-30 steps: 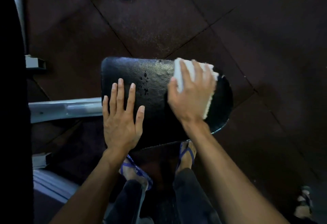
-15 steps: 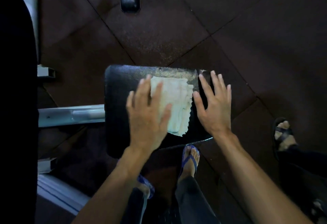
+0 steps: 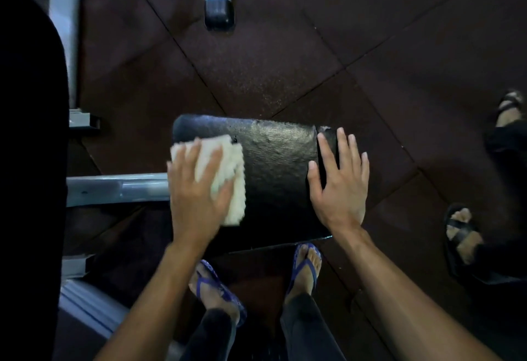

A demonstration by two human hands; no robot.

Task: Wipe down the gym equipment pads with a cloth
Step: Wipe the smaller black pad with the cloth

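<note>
Dark rubber floor tiles [image 3: 285, 55] are lying under everything, speckled and matte, their seams running diagonally; nearest the camera, two feet in blue flip-flops [image 3: 305, 269] are standing just below the pad's near edge. Above them the black pad [image 3: 279, 166] is sitting on a grey metal arm [image 3: 117, 189] that is reaching in from the left — a rounded rectangular cushion, its vinyl skin wrinkled and glistening wet along the far edge. The left hand [image 3: 196, 198] is pressing flat, fingers spread, on a pale nubbly cloth [image 3: 228, 172] at the pad's left end; the blur suggests it is sweeping. The right hand [image 3: 340, 186] is lying open, fingers straight and splayed, on the pad's right end, apparently steadying it. The wiping step seems to be under way on this pad; the next stroke is probably calling for even pressure across the damp middle towards the right hand — which would need to lift clear. Farther off, a grey frame leg with a black end cap [image 3: 218, 15] is resting on the floor; at the right edge another person's sandalled feet [image 3: 462, 232] are standing.
</note>
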